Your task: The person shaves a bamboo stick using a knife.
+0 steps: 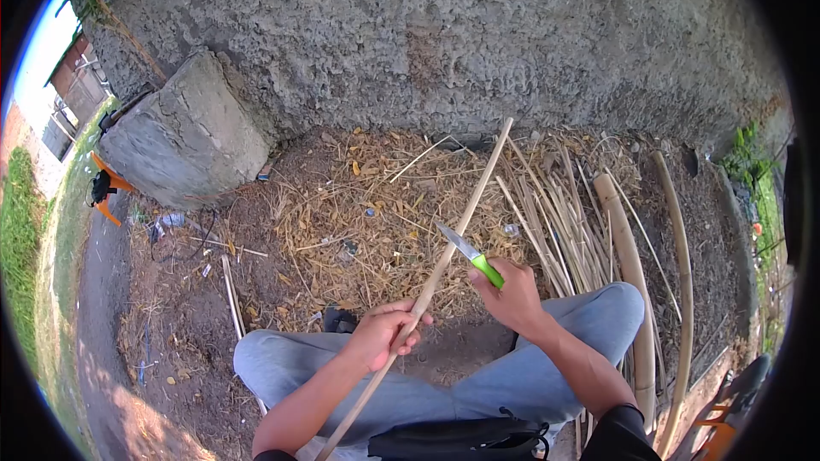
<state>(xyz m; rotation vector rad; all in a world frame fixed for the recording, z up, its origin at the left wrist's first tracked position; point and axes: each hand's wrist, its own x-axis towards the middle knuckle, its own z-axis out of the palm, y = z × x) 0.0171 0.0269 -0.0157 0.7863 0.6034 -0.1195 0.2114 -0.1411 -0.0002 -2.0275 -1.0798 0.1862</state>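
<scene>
Along the far side rose a rough grey wall [547,43], with a concrete block [205,124] at its foot on the left. Before it, a person sat with bent legs [530,384] in faded blue trousers on littered ground [316,205]. To the right lay two thick poles [630,265] and a pile of split strips [547,222], probably kept beside the knee for easy reach. One long pale strip [480,192] slanted from near left to far centre, over the lap, perhaps so its length had support. The left hand [376,340] was partly closed around it, seemingly to steady it. The right hand [515,297] was closed on the green handle of a knife [487,271], its blade angled across the strip; whether they touched could not be told. No brand, label or writing was readable.
</scene>
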